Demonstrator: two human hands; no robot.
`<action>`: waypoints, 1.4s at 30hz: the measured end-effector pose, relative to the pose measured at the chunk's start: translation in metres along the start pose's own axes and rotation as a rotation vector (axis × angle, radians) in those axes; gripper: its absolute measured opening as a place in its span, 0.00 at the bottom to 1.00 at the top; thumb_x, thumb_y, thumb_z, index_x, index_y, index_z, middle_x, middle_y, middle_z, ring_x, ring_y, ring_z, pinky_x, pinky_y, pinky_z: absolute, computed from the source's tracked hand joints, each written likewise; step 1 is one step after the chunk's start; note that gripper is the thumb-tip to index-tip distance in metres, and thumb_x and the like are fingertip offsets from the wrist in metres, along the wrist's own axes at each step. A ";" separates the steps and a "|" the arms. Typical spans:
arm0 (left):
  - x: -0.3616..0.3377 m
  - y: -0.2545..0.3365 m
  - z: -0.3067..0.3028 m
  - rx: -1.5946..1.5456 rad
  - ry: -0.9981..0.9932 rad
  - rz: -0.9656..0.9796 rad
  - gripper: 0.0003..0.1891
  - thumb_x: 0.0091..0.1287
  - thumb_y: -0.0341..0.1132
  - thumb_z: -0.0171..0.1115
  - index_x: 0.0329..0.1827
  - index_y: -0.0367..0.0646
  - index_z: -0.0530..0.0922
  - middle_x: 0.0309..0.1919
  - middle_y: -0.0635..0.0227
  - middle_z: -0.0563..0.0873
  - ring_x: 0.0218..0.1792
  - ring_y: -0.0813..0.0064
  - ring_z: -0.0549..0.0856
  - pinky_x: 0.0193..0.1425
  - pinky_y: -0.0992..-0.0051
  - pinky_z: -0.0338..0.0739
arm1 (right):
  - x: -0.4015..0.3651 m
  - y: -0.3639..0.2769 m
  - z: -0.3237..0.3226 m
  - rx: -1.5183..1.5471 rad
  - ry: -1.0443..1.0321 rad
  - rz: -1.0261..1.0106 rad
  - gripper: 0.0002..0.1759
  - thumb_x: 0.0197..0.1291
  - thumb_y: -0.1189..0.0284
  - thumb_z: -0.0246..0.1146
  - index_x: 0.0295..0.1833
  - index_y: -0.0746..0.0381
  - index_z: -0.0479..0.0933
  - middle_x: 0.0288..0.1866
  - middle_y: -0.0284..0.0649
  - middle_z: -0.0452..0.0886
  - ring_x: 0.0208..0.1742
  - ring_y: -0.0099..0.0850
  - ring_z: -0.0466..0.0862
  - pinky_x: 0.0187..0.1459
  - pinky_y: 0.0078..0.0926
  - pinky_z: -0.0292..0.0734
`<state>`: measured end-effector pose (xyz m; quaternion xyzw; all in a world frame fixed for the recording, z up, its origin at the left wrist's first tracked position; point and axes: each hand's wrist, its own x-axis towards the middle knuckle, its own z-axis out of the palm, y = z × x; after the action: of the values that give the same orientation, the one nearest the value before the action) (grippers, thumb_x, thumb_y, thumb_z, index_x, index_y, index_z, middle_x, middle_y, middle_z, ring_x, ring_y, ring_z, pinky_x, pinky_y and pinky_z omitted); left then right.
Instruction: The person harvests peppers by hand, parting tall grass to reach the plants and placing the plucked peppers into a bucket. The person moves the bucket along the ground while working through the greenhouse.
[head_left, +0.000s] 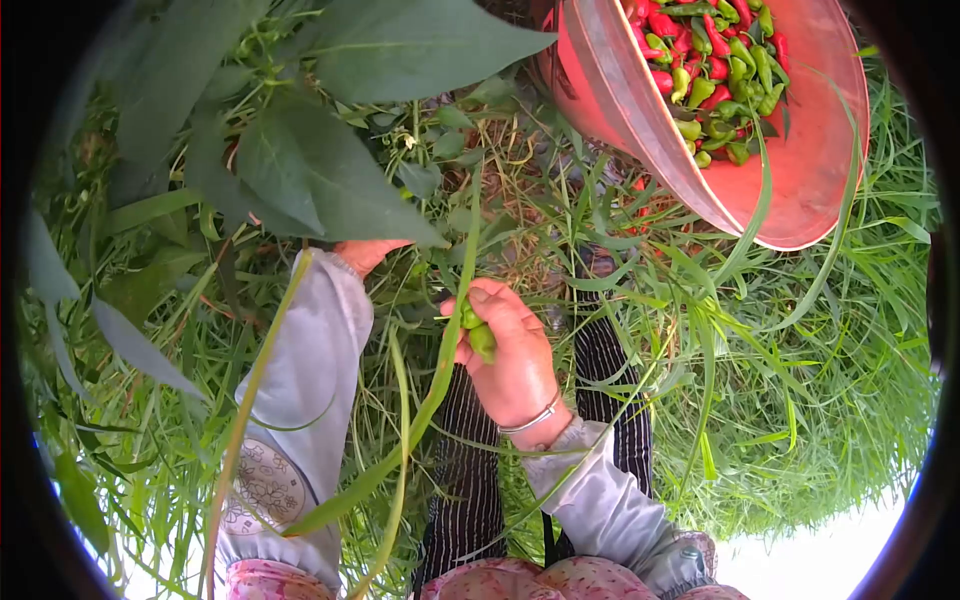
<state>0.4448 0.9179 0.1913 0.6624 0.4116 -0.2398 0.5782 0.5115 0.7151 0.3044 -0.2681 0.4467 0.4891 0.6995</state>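
Most of the left hand hid behind broad leaves, its grip untellable; the right hand pinched green peppers, partly finger-covered.

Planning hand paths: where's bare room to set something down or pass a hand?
Barest: inside the red bucket, beside the peppers, grass blades in front. Between bucket and right hand, a hand could probably pass through grass; the straw-strewn ground there is patchily bare. Crowded: upper left, where broad leaves mostly hide the left hand.
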 end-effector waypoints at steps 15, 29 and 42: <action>-0.103 0.107 -0.046 -0.300 0.003 -0.356 0.11 0.56 0.33 0.61 0.40 0.41 0.73 0.19 0.67 0.76 0.21 0.76 0.76 0.32 0.72 0.77 | -0.005 0.001 0.004 -0.261 -0.027 -0.001 0.07 0.61 0.74 0.52 0.43 0.60 0.73 0.39 0.34 0.79 0.38 0.23 0.80 0.32 0.19 0.73; -0.109 0.163 -0.088 -0.198 -0.254 -0.323 0.15 0.61 0.41 0.58 0.47 0.41 0.75 0.28 0.69 0.80 0.31 0.78 0.77 0.34 0.77 0.74 | -0.005 0.013 0.010 -0.425 -0.232 -0.147 0.10 0.60 0.78 0.55 0.46 0.63 0.75 0.32 0.30 0.77 0.32 0.17 0.74 0.34 0.15 0.71; -0.102 0.165 -0.071 -0.552 -0.209 -0.445 0.15 0.69 0.47 0.43 0.36 0.45 0.69 0.14 0.72 0.68 0.08 0.78 0.64 0.09 0.76 0.58 | 0.068 -0.011 0.056 -1.411 -0.286 -0.696 0.16 0.51 0.64 0.62 0.47 0.57 0.77 0.40 0.46 0.79 0.42 0.41 0.79 0.43 0.35 0.75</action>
<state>0.5137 0.9604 0.3812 0.3473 0.5334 -0.3061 0.7079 0.5504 0.7869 0.2695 -0.7061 -0.1712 0.4397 0.5280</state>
